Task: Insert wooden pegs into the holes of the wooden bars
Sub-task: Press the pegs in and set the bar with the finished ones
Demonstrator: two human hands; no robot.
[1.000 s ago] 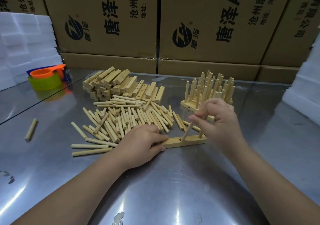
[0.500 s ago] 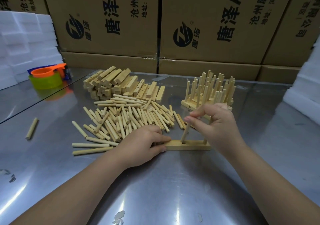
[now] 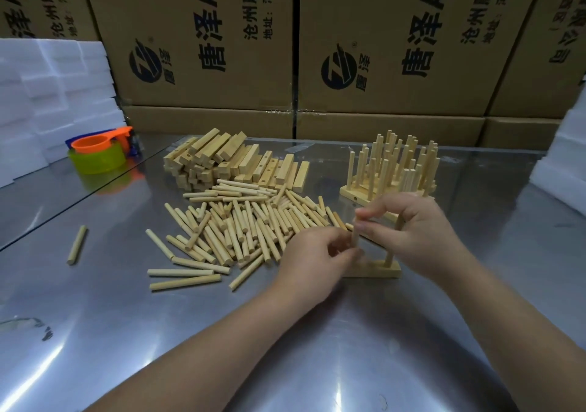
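A wooden bar (image 3: 377, 273) lies flat on the metal table in front of me. One peg (image 3: 389, 254) stands upright near its right end. A second peg (image 3: 355, 237) stands upright near its middle, and my right hand (image 3: 415, 234) pinches the top of this peg between thumb and fingers. My left hand (image 3: 312, 261) rests against the bar's left part, its fingertips curled round the lower part of the same peg. A heap of loose pegs (image 3: 241, 228) lies to the left of my hands. Behind it sits a stack of bars (image 3: 231, 164).
Finished bars with upright pegs (image 3: 393, 170) stand at the back right. A lone peg (image 3: 77, 244) lies far left. Orange and green plastic cups (image 3: 98, 153) sit at the back left. Cardboard boxes (image 3: 380, 47) line the far edge, white foam blocks (image 3: 47, 94) at both sides.
The tilted peg has been brought upright over the bar. My left hand has lifted off the bar's end and now holds the peg's lower part. The bar has shifted slightly.
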